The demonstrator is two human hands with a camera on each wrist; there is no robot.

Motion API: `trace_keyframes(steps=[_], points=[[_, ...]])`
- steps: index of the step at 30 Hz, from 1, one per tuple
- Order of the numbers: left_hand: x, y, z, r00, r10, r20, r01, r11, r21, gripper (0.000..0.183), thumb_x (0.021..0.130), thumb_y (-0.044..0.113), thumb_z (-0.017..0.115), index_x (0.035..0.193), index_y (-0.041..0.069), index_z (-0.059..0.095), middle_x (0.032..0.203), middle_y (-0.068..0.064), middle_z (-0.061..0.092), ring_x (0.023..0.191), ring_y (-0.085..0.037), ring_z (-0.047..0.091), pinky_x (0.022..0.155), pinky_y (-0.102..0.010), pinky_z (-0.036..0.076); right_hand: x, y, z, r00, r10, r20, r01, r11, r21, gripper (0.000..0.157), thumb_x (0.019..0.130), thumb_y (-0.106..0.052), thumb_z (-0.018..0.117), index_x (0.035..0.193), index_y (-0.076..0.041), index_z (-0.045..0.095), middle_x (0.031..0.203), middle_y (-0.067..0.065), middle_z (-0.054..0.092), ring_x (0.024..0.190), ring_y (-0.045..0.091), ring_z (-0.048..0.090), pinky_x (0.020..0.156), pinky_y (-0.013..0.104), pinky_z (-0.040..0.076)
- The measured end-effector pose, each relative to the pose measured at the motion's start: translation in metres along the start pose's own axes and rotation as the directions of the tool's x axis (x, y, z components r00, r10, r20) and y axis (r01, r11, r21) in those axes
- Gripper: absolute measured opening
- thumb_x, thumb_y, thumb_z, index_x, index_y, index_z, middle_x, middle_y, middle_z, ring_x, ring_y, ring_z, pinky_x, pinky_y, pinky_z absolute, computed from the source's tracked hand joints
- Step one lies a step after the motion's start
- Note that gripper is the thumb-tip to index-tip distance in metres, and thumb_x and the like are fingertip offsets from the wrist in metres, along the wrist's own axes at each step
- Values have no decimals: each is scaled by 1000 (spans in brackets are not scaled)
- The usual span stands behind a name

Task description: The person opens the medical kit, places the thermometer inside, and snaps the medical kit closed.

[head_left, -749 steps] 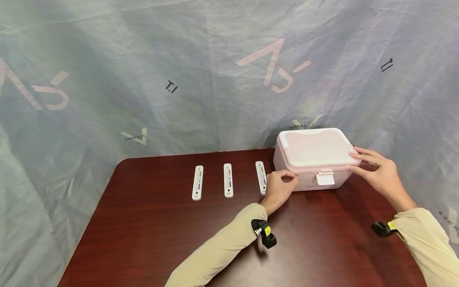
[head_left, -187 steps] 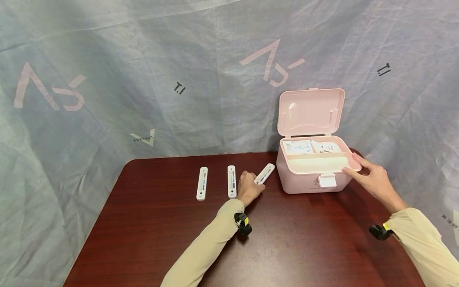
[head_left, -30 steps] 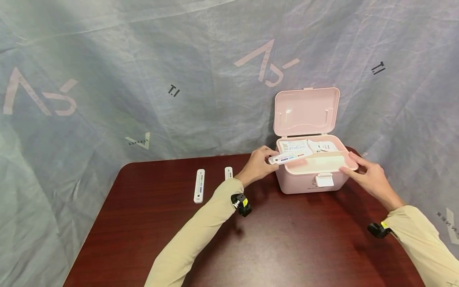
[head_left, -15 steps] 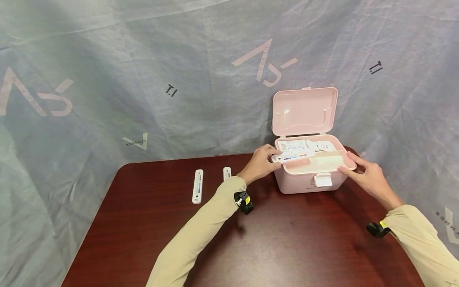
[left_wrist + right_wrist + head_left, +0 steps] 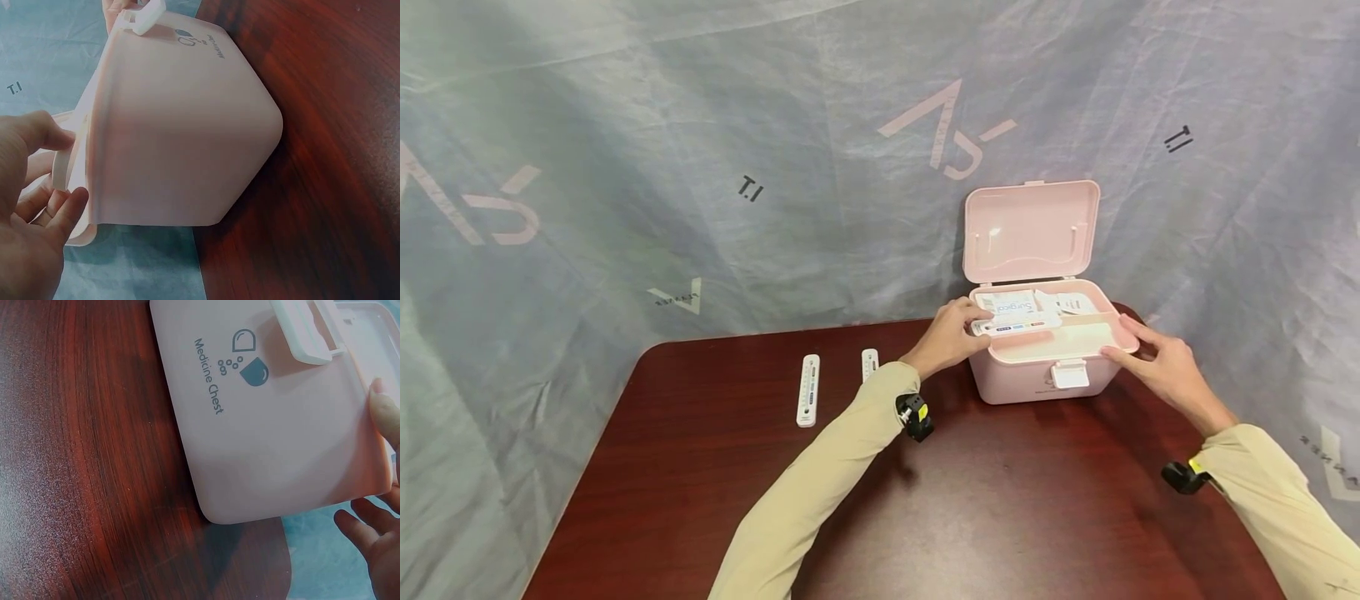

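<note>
A pink medicine chest (image 5: 1011,379) stands at the back right of the table, its lid (image 5: 1030,233) raised against the curtain. My left hand (image 5: 946,335) pinches one end of a white wall thermometer (image 5: 1026,323) between thumb and fingers. The thermometer lies lengthwise over the chest's opening, at the left; whether it touches the tray there I cannot tell. The left wrist view shows its near end (image 5: 60,170) at the chest's rim. My right hand (image 5: 1168,375) grips the chest's right rim, thumb on the front side. A Surgical packet (image 5: 1011,302) sits in the rear compartment.
Two more thermometers lie on the dark red table (image 5: 700,467): the left thermometer (image 5: 808,390) is fully visible, the other thermometer (image 5: 869,363) is partly covered by my left sleeve. A second white packet (image 5: 1075,303) is in the chest. A grey curtain (image 5: 820,167) hangs behind.
The chest's lid has been opened. The rightmost thermometer was taken off the table and carried to the chest. Over the last second my left hand has lowered it slightly toward the tray.
</note>
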State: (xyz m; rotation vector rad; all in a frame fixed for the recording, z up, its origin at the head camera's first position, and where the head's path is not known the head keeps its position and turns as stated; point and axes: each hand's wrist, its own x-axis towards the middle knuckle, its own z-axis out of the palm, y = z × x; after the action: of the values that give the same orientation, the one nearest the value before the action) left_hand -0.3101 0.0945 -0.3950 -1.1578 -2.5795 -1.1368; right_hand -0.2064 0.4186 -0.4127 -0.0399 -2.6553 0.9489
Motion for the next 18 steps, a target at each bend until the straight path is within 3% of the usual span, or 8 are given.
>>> trace_keyframes(steps=[4, 8, 11, 14, 18], points=[[3, 0, 2, 1000, -9, 10, 9, 1000, -2, 41, 78, 13, 70, 118, 5, 67, 109, -6, 58, 90, -14, 47, 75, -18, 37, 0, 0, 0, 1000, 3, 3, -3, 1000, -12, 74, 81, -38, 73, 143, -13, 41, 140, 15, 44, 105, -1, 50, 69, -1, 33], [5, 3, 3, 1000, -13, 23, 13, 1000, 4, 41, 78, 13, 70, 118, 6, 66, 113, -6, 59, 95, -16, 48, 80, -20, 37, -1, -1, -1, 1000, 11, 14, -11, 1000, -7, 74, 81, -38, 73, 143, -14, 40, 141, 16, 43, 106, 3, 51, 69, -1, 33], [7, 5, 4, 1000, -4, 31, 4, 1000, 29, 40, 78, 12, 70, 118, 6, 67, 108, -4, 60, 93, -16, 48, 80, -20, 37, -1, -1, -1, 1000, 12, 17, -12, 1000, -6, 74, 81, -38, 73, 143, -15, 40, 141, 17, 43, 102, -3, 50, 68, 0, 34], [10, 6, 6, 999, 4, 37, -5, 999, 44, 40, 78, 12, 70, 117, 6, 67, 105, -3, 61, 89, -15, 47, 75, -19, 36, -1, -2, -1, 1000, 10, 14, -10, 1000, -7, 73, 82, -37, 73, 143, -15, 40, 140, 19, 43, 104, 4, 53, 68, 1, 35], [13, 7, 8, 999, -2, 44, 0, 999, 52, 39, 79, 13, 69, 117, 8, 67, 106, -2, 61, 88, -13, 46, 75, -18, 35, -1, -1, -1, 1000, -10, 6, 10, 1000, 7, 72, 82, -35, 73, 142, -13, 41, 139, 19, 44, 100, -9, 48, 69, 1, 35]])
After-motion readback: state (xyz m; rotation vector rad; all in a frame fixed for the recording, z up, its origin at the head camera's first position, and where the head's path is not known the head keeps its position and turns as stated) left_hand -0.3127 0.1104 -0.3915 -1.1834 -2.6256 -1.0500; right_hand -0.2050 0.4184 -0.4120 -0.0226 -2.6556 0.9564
